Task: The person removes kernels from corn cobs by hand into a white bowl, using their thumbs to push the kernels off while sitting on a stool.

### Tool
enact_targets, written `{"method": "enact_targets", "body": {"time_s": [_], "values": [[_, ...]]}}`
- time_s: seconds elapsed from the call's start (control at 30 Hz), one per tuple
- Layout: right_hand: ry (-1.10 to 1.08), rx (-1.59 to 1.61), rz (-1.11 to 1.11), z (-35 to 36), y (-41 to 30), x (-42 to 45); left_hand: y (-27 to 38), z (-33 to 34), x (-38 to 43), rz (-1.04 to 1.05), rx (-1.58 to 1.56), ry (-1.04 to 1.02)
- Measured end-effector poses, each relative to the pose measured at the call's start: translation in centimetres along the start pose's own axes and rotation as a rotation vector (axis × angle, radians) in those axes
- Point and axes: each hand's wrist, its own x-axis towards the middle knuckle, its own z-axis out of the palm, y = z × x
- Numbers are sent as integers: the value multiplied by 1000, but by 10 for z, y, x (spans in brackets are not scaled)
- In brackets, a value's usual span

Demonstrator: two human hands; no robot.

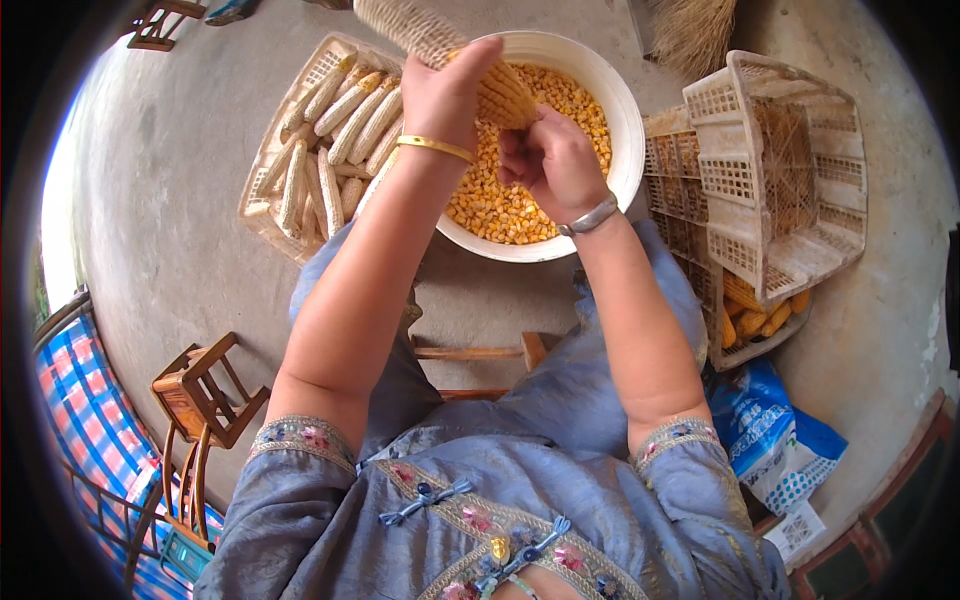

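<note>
My left hand [448,94] is closed around a partly shelled corn cob [504,94] above a round white basin [628,142]. The cob's upper left length is bare and pale; yellow kernels remain on its lower right end. My right hand [551,154] is at that kernel end, its fingers curled and partly hidden, so whether they grip it does not show. Loose yellow corn kernels [510,214] lie in the basin beneath both hands.
Left of the basin, a plastic crate [259,180] holds many bare corn cobs [330,180]. At right, an empty-looking plastic crate [739,165] tilts above unshelled corn ears [750,322]. A blue-and-white bag [780,435], wooden chair [195,397] and straw broom [694,34] stand around.
</note>
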Motion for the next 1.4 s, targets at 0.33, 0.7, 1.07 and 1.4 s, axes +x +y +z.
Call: {"method": "enact_targets", "body": {"time_s": [0.33,0.7,1.07,1.4], "values": [[-61,-12,45,2,-10,-5,-6,-15,10,-399,-238,148],[-14,-90,-10,5,1,-2,-3,-3,-2,23,89,22],[76,-145,-31,11,-1,-5,1,-2,-1,-152,-135,33],[46,-181,2,13,-9,-7,-1,-11,5,-447,-394,87]]}}
